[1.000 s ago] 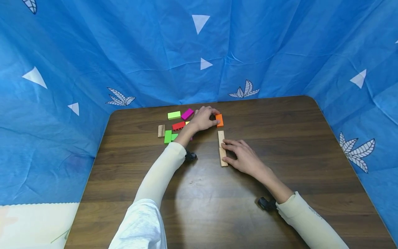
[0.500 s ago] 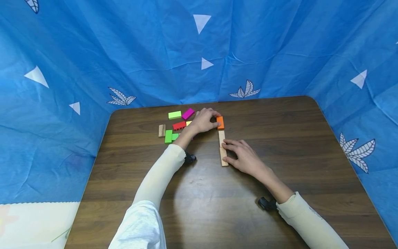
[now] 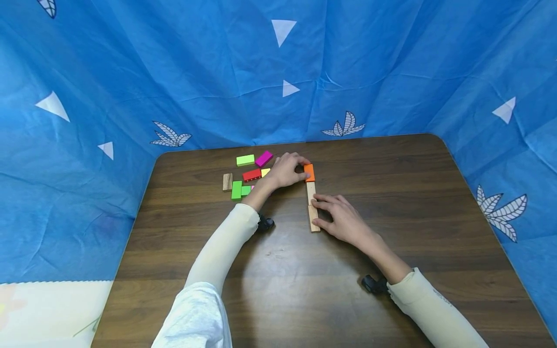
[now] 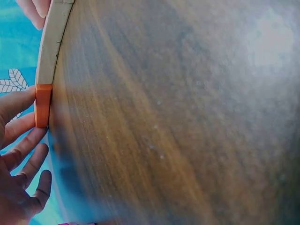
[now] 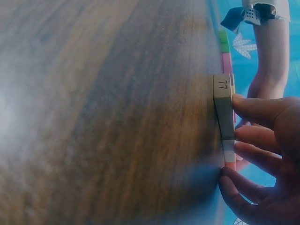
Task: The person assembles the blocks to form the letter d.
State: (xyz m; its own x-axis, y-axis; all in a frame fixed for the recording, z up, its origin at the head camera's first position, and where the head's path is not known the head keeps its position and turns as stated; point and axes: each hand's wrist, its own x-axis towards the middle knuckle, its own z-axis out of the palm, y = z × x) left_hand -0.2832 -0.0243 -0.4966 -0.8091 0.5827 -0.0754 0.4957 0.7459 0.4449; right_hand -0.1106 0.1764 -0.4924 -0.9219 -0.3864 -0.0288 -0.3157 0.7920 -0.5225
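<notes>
My left hand (image 3: 285, 170) pinches an orange block (image 3: 309, 172) between thumb and fingers, flat on the table. Its near end meets a row of two plain wooden blocks, the far one (image 3: 311, 190) and the near one (image 3: 314, 223), set end to end. Over that row lies my right hand (image 3: 341, 218), thumb and fingertips resting on the plain blocks without wrapping them. In the right wrist view, dark markings show on the end of the near wooden block (image 5: 222, 85). The left wrist view shows the orange block (image 4: 43, 105) touching the pale wood.
Left of the row lie loose blocks: lime (image 3: 245, 160), magenta (image 3: 263, 158), red (image 3: 251, 175), brown wood (image 3: 227, 182) and green (image 3: 236, 190). My left hand partly covers others, including a yellow one (image 3: 265, 171). Blue cloth (image 3: 243, 72) hangs behind the brown table (image 3: 413, 193).
My left hand has drawn the orange block slightly nearer, closing the gap to the far plain block. The right hand and the plain blocks stay about where they were.
</notes>
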